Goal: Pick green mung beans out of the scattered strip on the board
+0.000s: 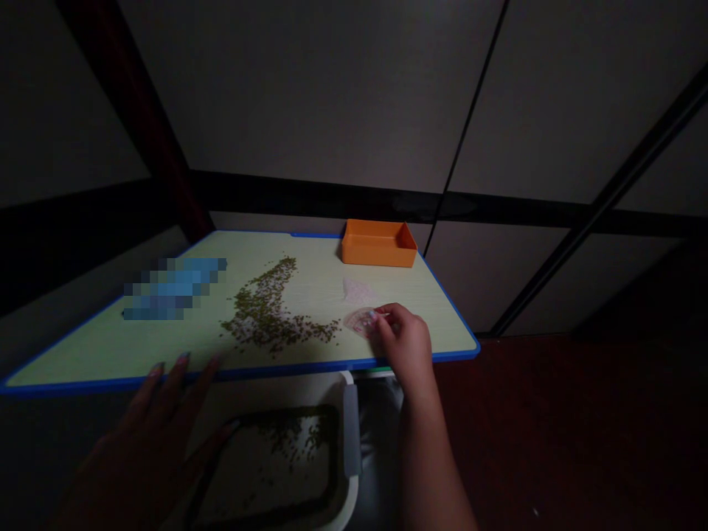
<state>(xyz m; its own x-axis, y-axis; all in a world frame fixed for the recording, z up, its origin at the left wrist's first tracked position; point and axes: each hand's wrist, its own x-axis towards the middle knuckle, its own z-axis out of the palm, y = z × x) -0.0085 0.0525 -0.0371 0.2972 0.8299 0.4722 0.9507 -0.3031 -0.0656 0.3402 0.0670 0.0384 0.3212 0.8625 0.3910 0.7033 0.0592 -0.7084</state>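
Note:
My right hand is over the front right of a pale table, thumb and finger pinched on a small see-through, fan-shaped piece with reddish markings; its exact kind is unclear. Just behind that lies a whitish translucent piece. Many small greenish-brown grains are spread in a curved heap to its left. My left hand, in shadow, has its fingers stretched apart near the table's front edge, above the left side of a white bin. Nothing shows in it.
An orange open box stands at the table's back right. A blurred-out blue item lies on the left. The table has a blue rim and stands against pale panels. Similar grains lie inside the bin below.

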